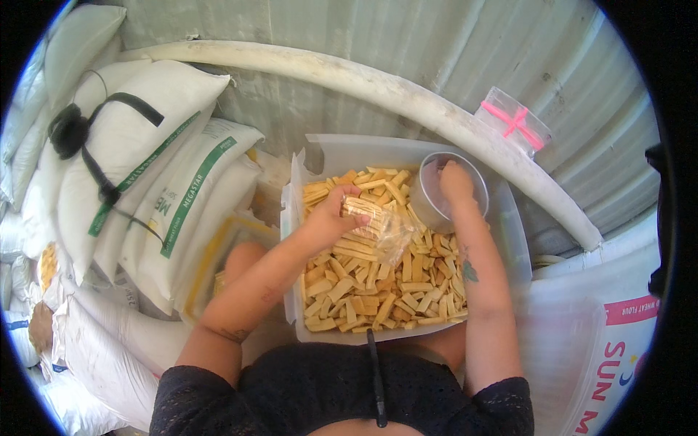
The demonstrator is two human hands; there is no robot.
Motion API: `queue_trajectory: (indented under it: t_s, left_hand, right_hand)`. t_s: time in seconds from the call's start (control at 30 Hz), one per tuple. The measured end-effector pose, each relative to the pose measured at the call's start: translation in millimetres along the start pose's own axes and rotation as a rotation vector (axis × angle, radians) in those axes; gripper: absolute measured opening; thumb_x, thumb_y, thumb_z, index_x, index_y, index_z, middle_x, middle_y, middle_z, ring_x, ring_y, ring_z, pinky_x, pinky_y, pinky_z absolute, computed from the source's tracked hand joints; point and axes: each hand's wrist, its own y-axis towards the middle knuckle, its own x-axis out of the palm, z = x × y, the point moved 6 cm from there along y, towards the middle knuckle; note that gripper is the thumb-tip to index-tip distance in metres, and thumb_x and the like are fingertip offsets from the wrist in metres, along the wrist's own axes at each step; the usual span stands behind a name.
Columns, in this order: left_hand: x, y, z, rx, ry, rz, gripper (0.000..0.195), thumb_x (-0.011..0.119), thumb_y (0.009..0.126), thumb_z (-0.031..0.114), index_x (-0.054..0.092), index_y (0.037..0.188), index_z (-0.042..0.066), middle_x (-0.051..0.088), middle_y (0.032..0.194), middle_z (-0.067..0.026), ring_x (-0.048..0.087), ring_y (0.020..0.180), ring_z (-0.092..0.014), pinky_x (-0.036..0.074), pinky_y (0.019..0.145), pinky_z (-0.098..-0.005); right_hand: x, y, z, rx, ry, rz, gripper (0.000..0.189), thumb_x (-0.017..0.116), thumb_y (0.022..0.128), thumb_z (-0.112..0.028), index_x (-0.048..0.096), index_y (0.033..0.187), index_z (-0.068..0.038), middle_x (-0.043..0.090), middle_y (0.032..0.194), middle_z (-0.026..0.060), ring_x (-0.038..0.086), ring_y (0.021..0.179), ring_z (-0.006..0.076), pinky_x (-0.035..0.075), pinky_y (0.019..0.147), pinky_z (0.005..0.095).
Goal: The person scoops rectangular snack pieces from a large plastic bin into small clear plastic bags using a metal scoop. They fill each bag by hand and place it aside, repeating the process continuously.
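My left hand (332,214) grips a clear plastic bag (393,233) by its filled end. Pale yellow sticks, perhaps biscuit or cracker strips, lie lined up inside it, and the bag's loose end hangs to the right. Below it, a large translucent plastic bin (349,146) holds a heap of loose yellow-brown strips (349,294). A round, pale plastic tub (428,203) rests on the heap at the bin's right side. Into this tub reaches my right hand (456,181); its fingertips are hidden, and something pinkish shows beside them.
Stacked flour sacks (147,136) rise at the left, with a black strap (95,163) over them. Behind the bin runs a thick white pipe (349,68) along a corrugated metal wall (381,27). A pink-tied plastic packet (513,121) rests against the pipe. A yellow-rimmed bin (204,267) stands left.
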Motion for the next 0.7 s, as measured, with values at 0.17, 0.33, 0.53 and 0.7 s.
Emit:
queue_trajectory:
  t_s: [0.17, 0.33, 0.53, 0.7]
  left_hand:
    - [0, -6, 7, -0.048, 0.115, -0.007, 0.048, 0.066, 0.079, 0.016, 0.039, 0.118, 0.007, 0.055, 0.091, -0.0074, 0.052, 0.083, -0.014, 0.044, 0.073, -0.0261]
    - [-4, -7, 7, -0.072, 0.136, -0.019, 0.047, 0.066, 0.079, 0.017, 0.039, 0.117, 0.008, 0.055, 0.092, -0.007, 0.051, 0.085, -0.014, 0.043, 0.074, -0.0261]
    - [-2, -2, 0, 0.018, 0.116, -0.037, 0.044, 0.062, 0.081, 0.012, 0.039, 0.119, 0.01, 0.054, 0.097, -0.0033, 0.05, 0.087, -0.011, 0.042, 0.078, -0.0243]
    - [-5, -2, -1, -0.015, 0.122, -0.031, 0.045, 0.061, 0.081, 0.009, 0.038, 0.12, 0.008, 0.053, 0.101, -0.006, 0.05, 0.092, -0.013, 0.043, 0.079, -0.026]
  right_hand:
    - [2, 4, -7, -0.142, -0.162, -0.062, 0.022, 0.047, 0.079, -0.011, 0.062, 0.086, 0.002, 0.062, 0.089, 0.0216, 0.061, 0.083, 0.0364, 0.048, 0.074, 0.0424]
    - [-2, 15, -8, -0.116, -0.245, -0.111, 0.021, 0.049, 0.078, -0.011, 0.066, 0.084, -0.001, 0.062, 0.092, 0.02, 0.062, 0.084, 0.0336, 0.049, 0.075, 0.0417]
    - [-25, 11, -7, -0.105, -0.163, -0.019, 0.018, 0.054, 0.076, -0.015, 0.067, 0.084, -0.005, 0.063, 0.088, 0.0191, 0.062, 0.082, 0.0318, 0.049, 0.072, 0.0424]
    - [-54, -15, 3, -0.137, 0.173, -0.004, 0.014, 0.062, 0.072, -0.009, 0.063, 0.084, -0.002, 0.062, 0.072, 0.0152, 0.062, 0.064, 0.0236, 0.049, 0.057, 0.0372]
